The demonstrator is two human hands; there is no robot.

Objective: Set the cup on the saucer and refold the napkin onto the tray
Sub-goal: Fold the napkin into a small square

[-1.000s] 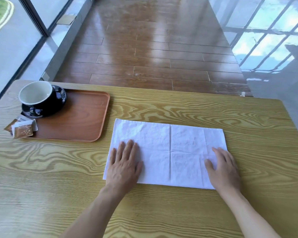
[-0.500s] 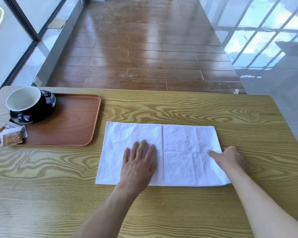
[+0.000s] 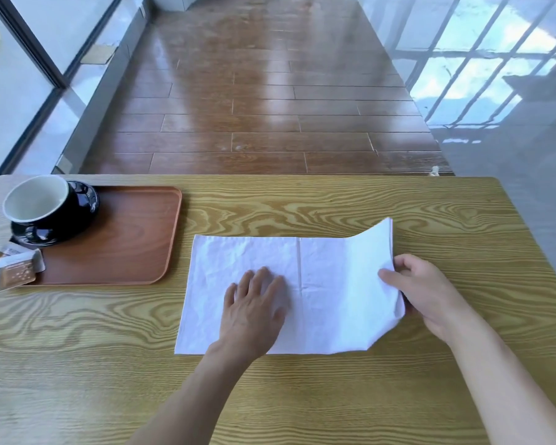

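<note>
A white napkin (image 3: 328,284) lies spread on the wooden table (image 3: 302,396), creased down its middle. My left hand (image 3: 254,311) presses flat on its left half, fingers straight. My right hand (image 3: 421,292) pinches the napkin's right edge, thumb on top, and that edge stands lifted and curled off the table. At the far left a black cup (image 3: 42,203) with a white inside sits on a black saucer (image 3: 81,220), which rests on the brown tray (image 3: 126,245).
Two small sugar packets (image 3: 15,273) lie across the tray's near left corner. The table's far edge runs just beyond the tray, with brown floorboards (image 3: 264,91) past it. Glass walls stand at left and right.
My right hand has gone from resting on the napkin's right end to pinching its edge and lifting it. My left hand has slid toward the middle crease.
</note>
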